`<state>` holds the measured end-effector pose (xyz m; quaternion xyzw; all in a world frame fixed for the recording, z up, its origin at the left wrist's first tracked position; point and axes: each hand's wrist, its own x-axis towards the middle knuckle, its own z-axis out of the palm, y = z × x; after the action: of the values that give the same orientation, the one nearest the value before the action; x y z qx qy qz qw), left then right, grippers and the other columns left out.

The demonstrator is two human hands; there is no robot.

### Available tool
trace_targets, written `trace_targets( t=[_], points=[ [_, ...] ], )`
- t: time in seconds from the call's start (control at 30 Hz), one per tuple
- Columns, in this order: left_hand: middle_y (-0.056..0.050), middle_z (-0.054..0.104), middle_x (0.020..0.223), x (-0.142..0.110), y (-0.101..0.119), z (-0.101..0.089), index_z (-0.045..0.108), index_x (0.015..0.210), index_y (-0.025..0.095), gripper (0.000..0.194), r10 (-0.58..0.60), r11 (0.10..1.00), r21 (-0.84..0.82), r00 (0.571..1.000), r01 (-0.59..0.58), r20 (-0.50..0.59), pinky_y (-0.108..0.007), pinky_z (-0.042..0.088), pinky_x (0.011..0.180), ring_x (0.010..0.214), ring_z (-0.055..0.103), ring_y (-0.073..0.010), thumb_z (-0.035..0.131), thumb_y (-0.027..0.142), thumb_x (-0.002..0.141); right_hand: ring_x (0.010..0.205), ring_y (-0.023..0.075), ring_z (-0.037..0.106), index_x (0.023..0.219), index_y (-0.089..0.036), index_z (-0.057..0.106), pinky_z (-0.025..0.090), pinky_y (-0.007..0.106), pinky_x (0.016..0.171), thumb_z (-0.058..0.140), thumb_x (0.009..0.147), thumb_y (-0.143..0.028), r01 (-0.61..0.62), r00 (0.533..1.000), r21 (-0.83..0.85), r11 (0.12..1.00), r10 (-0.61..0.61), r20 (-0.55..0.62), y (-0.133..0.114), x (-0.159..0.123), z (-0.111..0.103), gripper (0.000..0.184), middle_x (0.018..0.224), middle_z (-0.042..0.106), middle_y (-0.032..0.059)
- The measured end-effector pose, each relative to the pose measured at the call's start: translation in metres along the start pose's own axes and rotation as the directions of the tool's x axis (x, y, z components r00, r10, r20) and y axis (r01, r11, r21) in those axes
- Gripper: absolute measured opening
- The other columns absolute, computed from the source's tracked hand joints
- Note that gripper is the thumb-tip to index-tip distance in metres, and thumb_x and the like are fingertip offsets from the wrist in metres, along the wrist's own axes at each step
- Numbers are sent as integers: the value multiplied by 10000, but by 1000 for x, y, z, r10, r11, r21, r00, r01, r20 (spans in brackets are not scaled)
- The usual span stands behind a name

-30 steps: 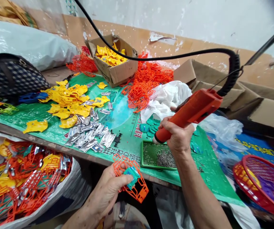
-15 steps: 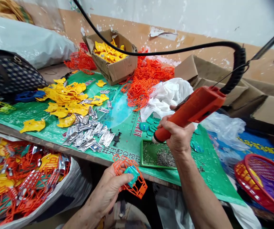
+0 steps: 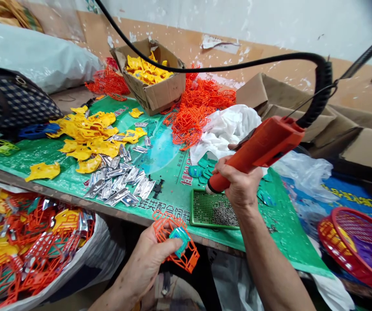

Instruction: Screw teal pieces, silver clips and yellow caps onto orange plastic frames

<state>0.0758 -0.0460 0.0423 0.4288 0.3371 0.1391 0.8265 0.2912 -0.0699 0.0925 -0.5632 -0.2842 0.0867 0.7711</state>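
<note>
My left hand (image 3: 150,250) pinches an orange plastic lattice frame (image 3: 189,255) just in front of the table edge. A teal plastic piece (image 3: 179,240) sits inside that frame, under my thumb. My right hand (image 3: 243,185) is wrapped round a red electric screwdriver (image 3: 257,149) whose cable rises from its back end. The tool's tip points down to the left, over a green tray (image 3: 201,218) with a perforated plate. Small metal screws (image 3: 225,213) are heaped in the tray. Behind it lie loose teal pieces (image 3: 202,169).
Silver parts (image 3: 117,183) and yellow parts (image 3: 90,134) lie piled at left. A cardboard box (image 3: 160,97) of yellow parts stands behind, beside orange frames (image 3: 192,116). Lower left, a sack (image 3: 101,242) holds mixed parts. A red basket (image 3: 360,246) is at right; a black cable (image 3: 224,71) hangs across.
Almost nothing differs. The view has shifted very slightly; both hands keep their holds on the frame and the screwdriver.
</note>
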Motion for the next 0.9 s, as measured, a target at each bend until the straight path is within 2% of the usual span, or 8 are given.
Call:
trace_targets(
  t=[0.1, 0.27, 0.43, 0.57, 0.7, 0.8, 0.9],
  points=[
    [-26, 700, 862, -1, 2, -1, 698, 920, 160, 206, 11, 999, 44, 1000, -11, 6, -250, 444, 726, 777, 599, -158, 697, 161, 715, 512, 148, 559, 1104, -187, 592, 493, 339, 552, 719, 594, -199, 9, 1000, -31, 999, -10, -18, 1, -2, 0, 525, 620, 602, -51],
    [-25, 698, 833, -2, 3, -1, 711, 935, 162, 242, 4, 1000, 14, 1000, -4, -3, -253, 444, 723, 753, 596, -158, 701, 156, 693, 543, 154, 563, 926, -185, 618, 498, 355, 580, 677, 616, -195, 39, 998, -106, 994, -44, -42, 6, -2, -1, 316, 641, 598, -33],
    [-18, 690, 802, -2, -2, 0, 708, 898, 163, 218, 26, 999, -23, 999, -27, -28, -250, 447, 713, 731, 593, -151, 708, 159, 680, 507, 144, 540, 827, -181, 611, 464, 320, 509, 671, 614, -172, 50, 998, 2, 999, -50, -44, -11, 0, 1, 221, 617, 571, -34],
    [-23, 690, 845, -2, -4, 2, 697, 915, 159, 210, 75, 997, -25, 997, -75, -6, -267, 450, 766, 791, 599, -163, 678, 137, 707, 521, 145, 540, 953, -224, 626, 475, 323, 529, 656, 624, -138, 54, 999, 136, 989, -54, -6, -41, -14, 1, 341, 623, 556, -37],
    [-18, 688, 868, -3, -6, 7, 685, 903, 162, 228, 134, 989, -63, 991, -134, -4, -297, 450, 825, 824, 600, -172, 656, 83, 691, 577, 165, 547, 1070, -291, 606, 518, 392, 614, 605, 702, -195, 7, 993, 113, 994, -20, 116, -66, -43, 1, 380, 673, 511, -23],
    [-5, 678, 804, -2, -8, 9, 678, 857, 165, 209, 122, 988, -95, 992, -124, -27, -312, 454, 814, 769, 599, -168, 670, 73, 670, 582, 166, 539, 1156, -334, 576, 538, 418, 642, 620, 740, -258, -46, 980, 105, 993, 24, 200, -73, -64, 3, 425, 681, 486, -23],
    [-6, 676, 809, -1, -10, 10, 677, 873, 166, 225, 117, 984, -134, 993, -119, -21, -326, 454, 830, 788, 609, -180, 690, 86, 663, 589, 164, 544, 1177, -333, 572, 544, 412, 661, 668, 732, -250, -91, 970, 180, 979, 47, 237, -74, -78, 6, 463, 672, 500, -29]
  ],
)
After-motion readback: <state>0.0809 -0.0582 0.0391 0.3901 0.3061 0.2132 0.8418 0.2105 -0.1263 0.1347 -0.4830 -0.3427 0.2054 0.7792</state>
